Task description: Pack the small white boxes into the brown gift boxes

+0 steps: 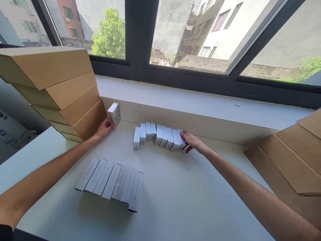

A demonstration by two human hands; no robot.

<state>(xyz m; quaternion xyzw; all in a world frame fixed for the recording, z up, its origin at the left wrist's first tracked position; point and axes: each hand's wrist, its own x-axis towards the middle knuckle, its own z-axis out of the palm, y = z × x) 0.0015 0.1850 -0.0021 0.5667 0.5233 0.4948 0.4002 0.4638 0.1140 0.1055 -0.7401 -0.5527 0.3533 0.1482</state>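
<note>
My left hand is closed on the lower part of a small white box, which stands upright beside the stacked cartons. Along the back of the table, several white boxes stand side by side in an uneven row. At that row's right end, my right hand has its thumb on top and its fingers around the side of the last white box. Closer to me, a second row of several white boxes stands with narrow printed sides facing up. The fingertips of both hands are partly hidden behind the boxes.
A tall stack of brown cartons rises at the left edge of the white table. More brown cartons stand at the right. Behind the table run a low wall, a white sill and a dark window frame.
</note>
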